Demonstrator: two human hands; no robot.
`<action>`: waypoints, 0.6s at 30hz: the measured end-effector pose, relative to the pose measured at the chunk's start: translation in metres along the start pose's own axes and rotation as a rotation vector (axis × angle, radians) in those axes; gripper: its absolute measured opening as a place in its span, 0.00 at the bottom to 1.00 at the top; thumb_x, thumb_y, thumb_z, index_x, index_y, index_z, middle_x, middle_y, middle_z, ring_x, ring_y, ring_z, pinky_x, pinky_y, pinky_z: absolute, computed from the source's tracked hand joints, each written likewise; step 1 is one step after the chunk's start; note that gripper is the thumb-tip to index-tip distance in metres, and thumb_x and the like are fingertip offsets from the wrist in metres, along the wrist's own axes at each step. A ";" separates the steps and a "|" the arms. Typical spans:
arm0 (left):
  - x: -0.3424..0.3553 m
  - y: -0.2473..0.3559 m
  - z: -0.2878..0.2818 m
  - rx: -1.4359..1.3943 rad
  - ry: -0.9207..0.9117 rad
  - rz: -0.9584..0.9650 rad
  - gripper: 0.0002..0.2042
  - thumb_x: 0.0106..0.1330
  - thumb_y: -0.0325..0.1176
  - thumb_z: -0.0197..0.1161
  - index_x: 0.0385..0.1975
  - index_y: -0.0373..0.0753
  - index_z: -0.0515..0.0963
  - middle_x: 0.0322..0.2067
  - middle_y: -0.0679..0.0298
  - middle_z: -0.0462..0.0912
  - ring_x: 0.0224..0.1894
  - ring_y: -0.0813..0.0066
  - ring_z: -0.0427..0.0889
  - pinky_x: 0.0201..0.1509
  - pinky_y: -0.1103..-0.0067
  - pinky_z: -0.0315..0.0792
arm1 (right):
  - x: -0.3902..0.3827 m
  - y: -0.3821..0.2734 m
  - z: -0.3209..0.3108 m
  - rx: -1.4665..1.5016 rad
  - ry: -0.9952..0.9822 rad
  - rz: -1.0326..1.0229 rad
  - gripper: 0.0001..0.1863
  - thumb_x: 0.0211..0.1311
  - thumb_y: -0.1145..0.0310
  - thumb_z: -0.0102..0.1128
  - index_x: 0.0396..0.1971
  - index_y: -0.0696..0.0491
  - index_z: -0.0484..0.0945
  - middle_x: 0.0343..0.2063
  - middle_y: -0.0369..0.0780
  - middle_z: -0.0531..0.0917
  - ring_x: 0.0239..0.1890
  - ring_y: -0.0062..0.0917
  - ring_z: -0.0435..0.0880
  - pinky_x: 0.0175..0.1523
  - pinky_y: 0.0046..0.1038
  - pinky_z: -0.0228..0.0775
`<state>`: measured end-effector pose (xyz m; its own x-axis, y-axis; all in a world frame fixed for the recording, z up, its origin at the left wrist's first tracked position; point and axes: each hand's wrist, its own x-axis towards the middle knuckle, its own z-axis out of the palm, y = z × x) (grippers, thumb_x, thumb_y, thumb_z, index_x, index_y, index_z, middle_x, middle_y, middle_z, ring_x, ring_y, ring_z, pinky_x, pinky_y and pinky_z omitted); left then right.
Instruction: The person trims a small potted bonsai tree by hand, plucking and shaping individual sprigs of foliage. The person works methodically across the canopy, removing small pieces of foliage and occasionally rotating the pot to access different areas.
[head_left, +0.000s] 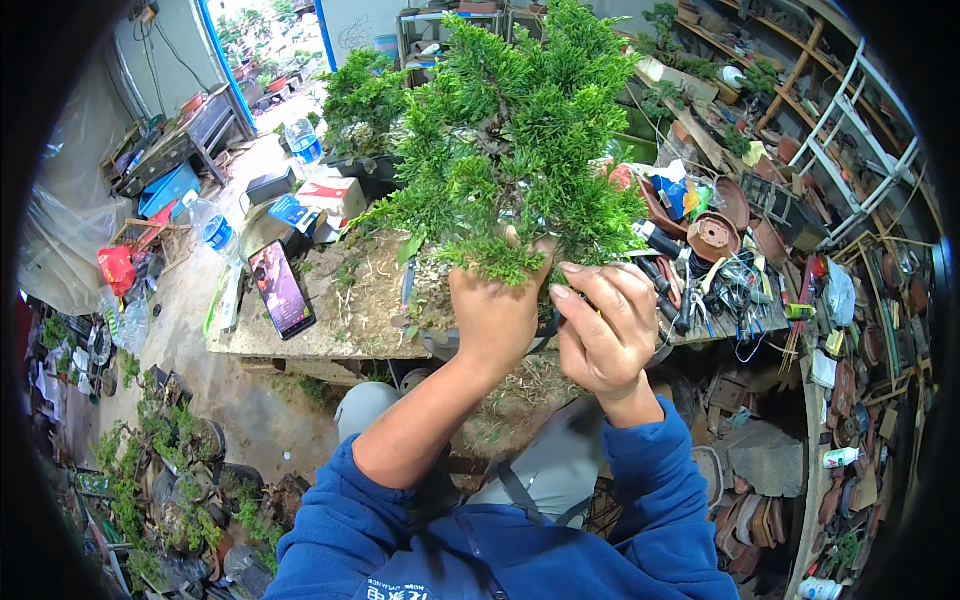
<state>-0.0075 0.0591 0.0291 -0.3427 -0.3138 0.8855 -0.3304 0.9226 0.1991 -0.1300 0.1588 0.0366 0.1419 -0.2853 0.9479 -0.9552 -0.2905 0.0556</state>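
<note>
The tree [540,120] stands at the bench [255,338] before you. Your left hand [495,312] reaches in low, its grip hidden; your right hand [608,330] curls beside it, hold unclear. Steady one, and work gently with the other.

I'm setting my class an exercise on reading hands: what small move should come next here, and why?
Probably ease the right hand slightly left, into the lower foliage of the small tree: its fingertips are close together just beside it, while the left hand reaches in there, fingers partly hidden by green. Whether the right hand holds anything, I cannot tell.
</note>
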 end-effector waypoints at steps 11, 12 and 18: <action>0.003 0.014 -0.001 0.022 -0.045 -0.121 0.05 0.72 0.28 0.65 0.38 0.36 0.86 0.30 0.62 0.88 0.33 0.66 0.86 0.41 0.69 0.75 | 0.001 -0.002 -0.002 -0.005 -0.006 0.006 0.16 0.46 0.81 0.67 0.39 0.56 0.87 0.45 0.43 0.88 0.44 0.38 0.84 0.52 0.42 0.76; 0.004 0.019 -0.001 -0.436 -0.024 -0.412 0.06 0.73 0.28 0.65 0.36 0.35 0.85 0.29 0.62 0.88 0.30 0.68 0.85 0.38 0.71 0.74 | 0.001 -0.002 -0.002 -0.008 -0.005 0.004 0.16 0.46 0.82 0.67 0.39 0.56 0.87 0.44 0.43 0.89 0.44 0.38 0.84 0.53 0.42 0.76; 0.001 0.023 0.003 -0.784 0.031 -0.550 0.04 0.73 0.24 0.62 0.36 0.33 0.83 0.32 0.62 0.87 0.33 0.76 0.81 0.38 0.75 0.73 | -0.003 -0.003 -0.001 0.007 -0.007 -0.004 0.20 0.46 0.82 0.66 0.43 0.55 0.86 0.46 0.44 0.89 0.45 0.39 0.84 0.53 0.43 0.76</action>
<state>-0.0183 0.0795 0.0333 -0.2882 -0.7524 0.5923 0.2479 0.5388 0.8051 -0.1281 0.1612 0.0343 0.1476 -0.2901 0.9455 -0.9528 -0.2982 0.0573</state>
